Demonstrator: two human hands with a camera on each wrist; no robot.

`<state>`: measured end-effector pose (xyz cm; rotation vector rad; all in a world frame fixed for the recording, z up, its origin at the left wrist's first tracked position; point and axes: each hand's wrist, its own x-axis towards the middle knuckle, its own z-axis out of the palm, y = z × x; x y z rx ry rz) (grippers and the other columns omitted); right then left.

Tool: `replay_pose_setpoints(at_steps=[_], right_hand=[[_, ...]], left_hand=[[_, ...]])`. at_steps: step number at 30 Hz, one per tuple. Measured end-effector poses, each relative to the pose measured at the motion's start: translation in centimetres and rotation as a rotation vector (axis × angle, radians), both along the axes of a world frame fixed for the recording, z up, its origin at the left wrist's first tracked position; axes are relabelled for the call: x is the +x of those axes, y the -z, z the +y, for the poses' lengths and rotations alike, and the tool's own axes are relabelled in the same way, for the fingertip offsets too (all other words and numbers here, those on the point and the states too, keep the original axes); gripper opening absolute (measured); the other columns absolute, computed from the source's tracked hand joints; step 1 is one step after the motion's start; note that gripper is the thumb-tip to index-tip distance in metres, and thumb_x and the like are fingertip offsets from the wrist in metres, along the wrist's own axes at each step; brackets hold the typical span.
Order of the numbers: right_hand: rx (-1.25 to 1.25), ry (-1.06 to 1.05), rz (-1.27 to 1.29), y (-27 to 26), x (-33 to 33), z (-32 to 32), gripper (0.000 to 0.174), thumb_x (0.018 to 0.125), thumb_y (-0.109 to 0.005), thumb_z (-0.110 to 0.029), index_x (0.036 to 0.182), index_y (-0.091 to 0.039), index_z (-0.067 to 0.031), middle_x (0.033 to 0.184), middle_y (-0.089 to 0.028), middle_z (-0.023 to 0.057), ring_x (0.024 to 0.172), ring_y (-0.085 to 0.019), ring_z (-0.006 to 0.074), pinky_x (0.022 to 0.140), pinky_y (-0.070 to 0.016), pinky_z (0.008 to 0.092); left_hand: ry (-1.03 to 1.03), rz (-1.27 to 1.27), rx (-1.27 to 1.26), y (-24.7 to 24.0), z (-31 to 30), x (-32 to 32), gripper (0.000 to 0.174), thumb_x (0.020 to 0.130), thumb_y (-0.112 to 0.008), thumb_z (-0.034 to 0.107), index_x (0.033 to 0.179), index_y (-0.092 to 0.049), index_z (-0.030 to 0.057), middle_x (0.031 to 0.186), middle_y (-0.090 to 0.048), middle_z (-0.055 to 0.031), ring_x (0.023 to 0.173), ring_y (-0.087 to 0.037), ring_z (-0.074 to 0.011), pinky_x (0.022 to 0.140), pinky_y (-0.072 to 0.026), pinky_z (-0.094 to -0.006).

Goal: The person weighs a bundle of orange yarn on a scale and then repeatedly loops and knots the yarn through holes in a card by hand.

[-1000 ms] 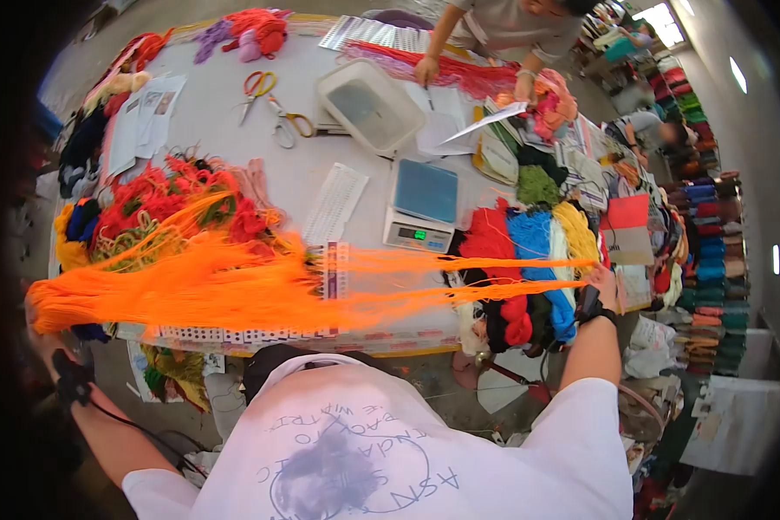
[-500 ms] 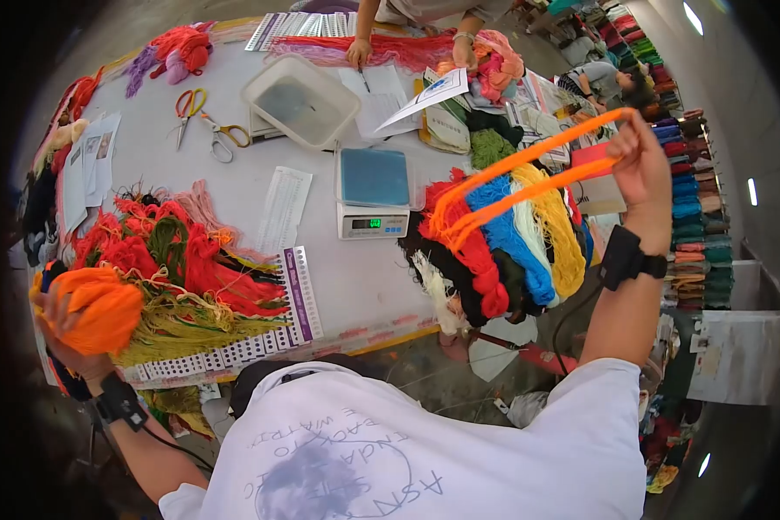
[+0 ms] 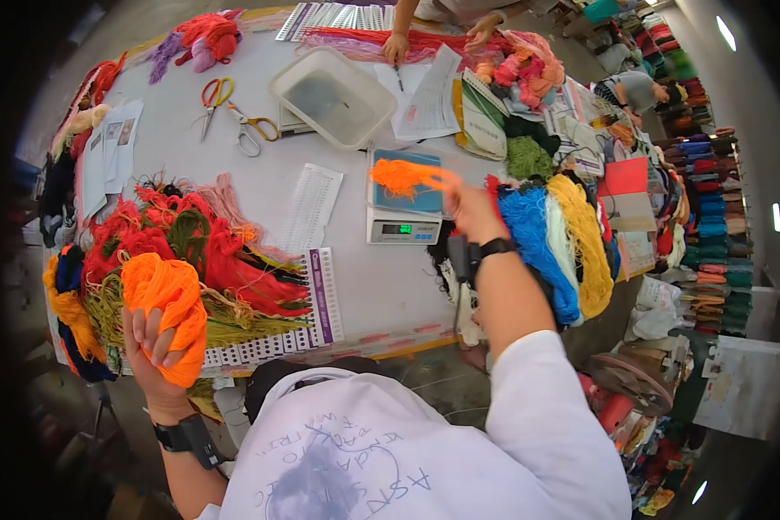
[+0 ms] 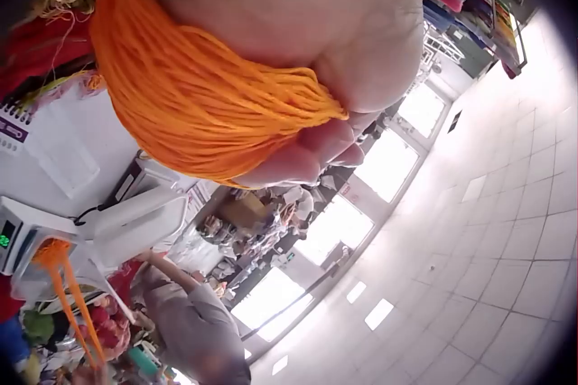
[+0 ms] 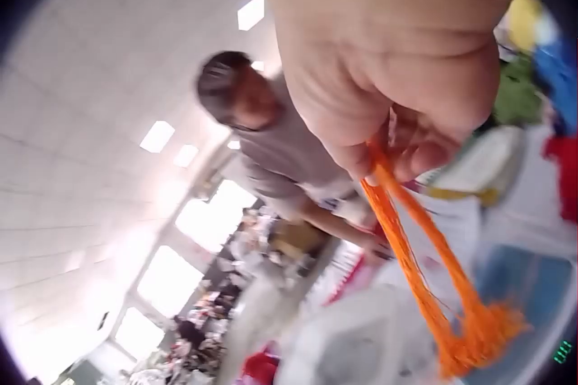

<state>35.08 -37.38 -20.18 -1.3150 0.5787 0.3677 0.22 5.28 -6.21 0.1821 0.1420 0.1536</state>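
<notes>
The left hand [image 3: 152, 347] gripped a thick orange yarn bundle [image 3: 169, 303] at the near edge of the white table [image 3: 260, 173], beside heaped red yarn [image 3: 147, 234]. The right hand [image 3: 470, 212] pinched a thin orange skein [image 3: 403, 178], its looped end apparently resting on the blue-topped scale [image 3: 403, 227]. Shelves of coloured yarn [image 3: 711, 234] lined the room's right side.

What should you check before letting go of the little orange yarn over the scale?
1. The small orange strands hang over the scale pan: ok.
2. The right hand has a pinching grip on the strands: ok.
3. The display is lit green: ok. Its number: cannot tell.
4. Strands touching the pan: cannot tell.
5. The left hand holds the big orange bundle well away from the scale: ok.
</notes>
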Motion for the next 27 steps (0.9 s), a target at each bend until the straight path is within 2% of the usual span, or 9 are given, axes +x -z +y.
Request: replay_pose_setpoints(at_steps=[1, 2, 5, 7, 9, 11, 12, 17, 27], right_hand=[[0.137, -0.047, 0.097, 4.4, -1.6, -1.4, 0.015, 0.087, -0.061, -0.012, 0.093, -0.058, 0.0008, 0.075, -0.060, 0.0066, 0.065, -0.061, 0.0188, 0.058, -0.0546, 0.0257], [0.163, 0.089, 0.222, 8.6, -3.2, -2.5, 0.015, 0.087, -0.060, -0.012, 0.095, -0.057, 0.0007, 0.081, -0.060, 0.0101, 0.071, -0.062, 0.0204, 0.059, -0.0542, 0.0257], [0.328, 0.276, 0.474, 13.1, -8.1, -5.0, 0.021, 0.087, -0.058, -0.018, 0.099, -0.054, -0.0017, 0.088, -0.060, 0.0126, 0.079, -0.061, 0.0225, 0.066, -0.0540, 0.0300], [0.193, 0.321, 0.483, 12.7, -9.8, -4.3, 0.023, 0.087, -0.058, -0.020, 0.100, -0.054, -0.0027, 0.087, -0.060, 0.0115, 0.078, -0.061, 0.0221, 0.065, -0.0523, 0.0314], [0.052, 0.367, 0.488, 11.8, -10.5, -4.4, 0.024, 0.086, -0.059, -0.022, 0.101, -0.053, -0.0037, 0.087, -0.059, 0.0105, 0.076, -0.060, 0.0218, 0.064, -0.0506, 0.0329], [0.020, 0.202, 0.394, 11.2, -10.2, -4.6, 0.026, 0.088, -0.058, -0.025, 0.102, -0.053, -0.0047, 0.092, -0.059, 0.0085, 0.081, -0.059, 0.0206, 0.067, -0.0478, 0.0345], [0.003, 0.191, 0.369, 10.9, -9.7, -4.6, 0.023, 0.086, -0.060, -0.026, 0.096, -0.053, -0.0066, 0.090, -0.057, 0.0066, 0.079, -0.058, 0.0193, 0.066, -0.0468, 0.0337], [-0.017, 0.205, 0.326, 11.0, -7.4, -3.9, 0.023, 0.083, -0.063, -0.025, 0.096, -0.053, -0.0080, 0.085, -0.054, 0.0038, 0.077, -0.054, 0.0173, 0.071, -0.0445, 0.0337], [-0.109, 0.189, 0.363, 10.6, -5.8, -2.3, 0.030, 0.081, -0.064, -0.024, 0.104, -0.053, -0.0082, 0.098, -0.052, 0.0043, 0.085, -0.052, 0.0177, 0.075, -0.0419, 0.0360]], left_hand=[[0.001, 0.032, 0.004, -0.9, -0.5, 0.3, 0.036, 0.101, -0.027, 0.034, 0.075, -0.035, 0.0114, 0.068, -0.034, -0.0007, 0.051, -0.037, -0.0106, 0.052, -0.0366, -0.0287], [-0.012, 0.044, 0.003, -1.6, -1.1, 0.6, 0.033, 0.101, -0.029, 0.032, 0.077, -0.036, 0.0117, 0.069, -0.034, -0.0003, 0.052, -0.037, -0.0108, 0.053, -0.0363, -0.0292], [-0.098, 0.232, 0.054, -3.3, -2.1, 1.6, 0.032, 0.101, -0.029, 0.032, 0.078, -0.038, 0.0110, 0.069, -0.034, -0.0006, 0.053, -0.037, -0.0103, 0.050, -0.0369, -0.0259], [-0.075, 0.252, 0.074, -2.9, -2.3, 2.0, 0.028, 0.101, -0.031, 0.030, 0.083, -0.041, 0.0105, 0.072, -0.037, -0.0003, 0.056, -0.040, -0.0101, 0.052, -0.0408, -0.0262], [-0.113, 0.479, 0.098, -2.7, -2.9, 2.7, 0.026, 0.100, -0.033, 0.030, 0.088, -0.043, 0.0100, 0.075, -0.040, -0.0006, 0.059, -0.045, -0.0108, 0.055, -0.0463, -0.0278], [-0.066, 0.475, 0.137, -2.2, -3.7, 3.2, 0.025, 0.100, -0.034, 0.030, 0.090, -0.044, 0.0098, 0.077, -0.042, -0.0007, 0.061, -0.046, -0.0111, 0.056, -0.0481, -0.0289], [-0.033, 0.466, 0.172, -2.1, -4.2, 3.5, 0.024, 0.099, -0.035, 0.030, 0.092, -0.045, 0.0095, 0.079, -0.044, -0.0008, 0.062, -0.048, -0.0114, 0.058, -0.0499, -0.0299], [0.051, 0.463, 0.325, -4.4, -7.6, 4.8, 0.024, 0.099, -0.036, 0.030, 0.093, -0.045, 0.0091, 0.081, -0.045, -0.0029, 0.063, -0.048, -0.0127, 0.058, -0.0494, -0.0305], [0.044, 0.453, 0.415, -4.0, -7.3, 4.0, 0.022, 0.099, -0.034, 0.028, 0.095, -0.044, 0.0085, 0.084, -0.045, -0.0043, 0.065, -0.047, -0.0123, 0.058, -0.0484, -0.0297]])
